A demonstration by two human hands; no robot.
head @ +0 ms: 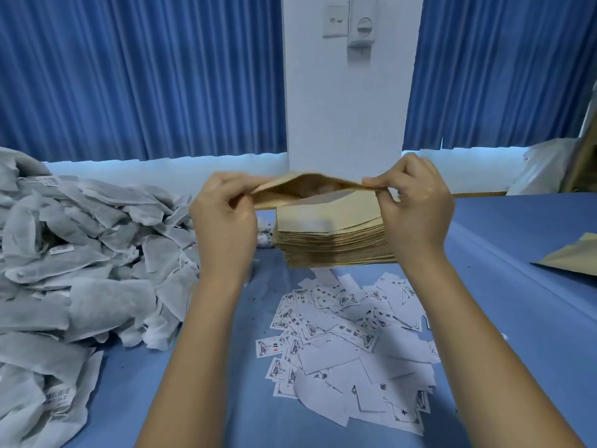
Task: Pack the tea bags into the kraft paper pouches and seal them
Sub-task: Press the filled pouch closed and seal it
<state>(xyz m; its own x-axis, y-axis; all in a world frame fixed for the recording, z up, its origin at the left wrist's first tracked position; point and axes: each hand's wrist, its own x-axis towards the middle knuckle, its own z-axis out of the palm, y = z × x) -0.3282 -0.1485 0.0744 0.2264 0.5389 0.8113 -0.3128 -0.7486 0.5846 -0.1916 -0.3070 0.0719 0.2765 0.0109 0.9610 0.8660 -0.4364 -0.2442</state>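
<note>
Both hands, left (223, 218) and right (416, 208), pinch a tan pouch (310, 189), mouth gaping; smooth flat kraft stack (332, 240) beneath

Kraft pouch (303, 189) is aloft, mouth spread open, above the flat pouch stack (329, 236). White tea bags (90, 270) lie heaped loosely at left, beside the stack

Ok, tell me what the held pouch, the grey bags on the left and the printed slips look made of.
Held pouch: matte tan kraft paper, buckling softly at its open mouth. Tea bags: probably non-woven filter fabric, grey-white, fuzzy and crumpled. Printed slips: thin white paper, flat with crisp corners.
</note>
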